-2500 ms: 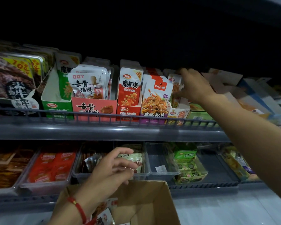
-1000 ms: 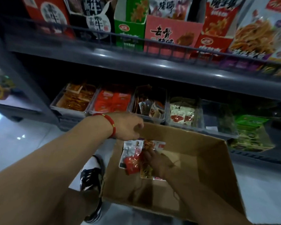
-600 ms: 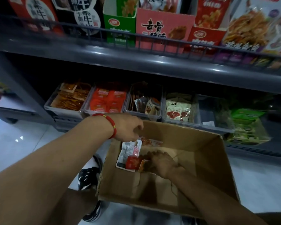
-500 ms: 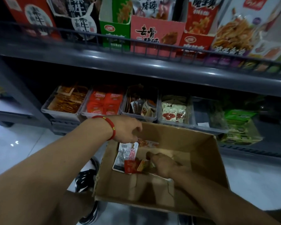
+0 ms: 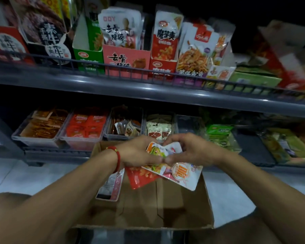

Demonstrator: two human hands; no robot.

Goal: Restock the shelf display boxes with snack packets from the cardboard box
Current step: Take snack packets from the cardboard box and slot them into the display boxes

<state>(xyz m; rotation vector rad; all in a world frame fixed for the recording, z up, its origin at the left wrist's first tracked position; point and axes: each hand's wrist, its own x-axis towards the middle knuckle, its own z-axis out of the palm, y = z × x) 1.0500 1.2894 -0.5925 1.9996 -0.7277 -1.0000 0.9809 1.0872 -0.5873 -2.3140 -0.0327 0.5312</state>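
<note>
hands meet over the box (image 5: 206, 199): left hand (image 5: 137, 153) and right hand (image 5: 192, 150) both pinch a fan of packets (image 5: 174, 170), long axes running toward 5 o'clock. display boxes (image 5: 127, 67) stand at 12 o'clock, above; neither hand looks nearer.

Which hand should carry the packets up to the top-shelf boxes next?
Probably the right hand. Both hands hold the packets over the cardboard box, but the left hand sits further from the part-empty boxes at upper right.
</note>
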